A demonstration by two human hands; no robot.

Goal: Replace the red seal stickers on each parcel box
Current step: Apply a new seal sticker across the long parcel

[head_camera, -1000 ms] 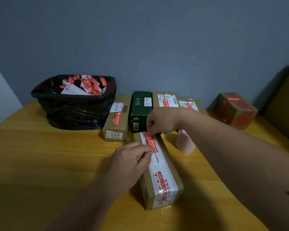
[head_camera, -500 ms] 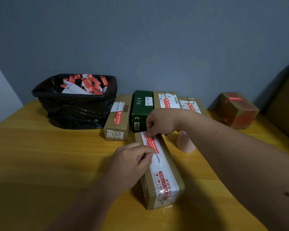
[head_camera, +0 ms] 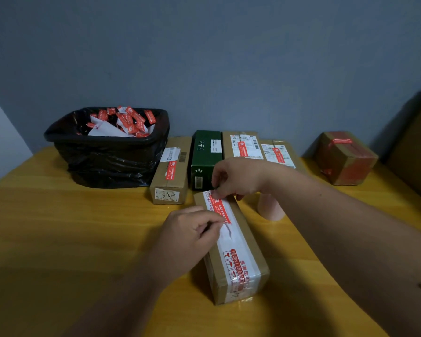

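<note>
A long brown parcel box (head_camera: 250, 242) with white printed tape lies on the yellow table in front of me. A red seal sticker (head_camera: 220, 207) lies along its far top. My right hand (head_camera: 238, 178) pinches the sticker's far end at the box's far edge. My left hand (head_camera: 190, 237) pinches the sticker's near end against the box top. Behind stand a brown box (head_camera: 173, 176) with a red sticker, a dark green box (head_camera: 204, 156), and two brown boxes (head_camera: 241, 144) (head_camera: 280, 154) with red stickers.
A black-lined bin (head_camera: 107, 152) at the back left holds several peeled red stickers and white backing papers. A pale roll (head_camera: 270, 207) stands right of the long box. A taped brown box (head_camera: 345, 159) sits at the back right, beside a large dark carton (head_camera: 416, 142).
Both hands stay on the sticker's two ends with almost no movement. The boxes have not shifted.
</note>
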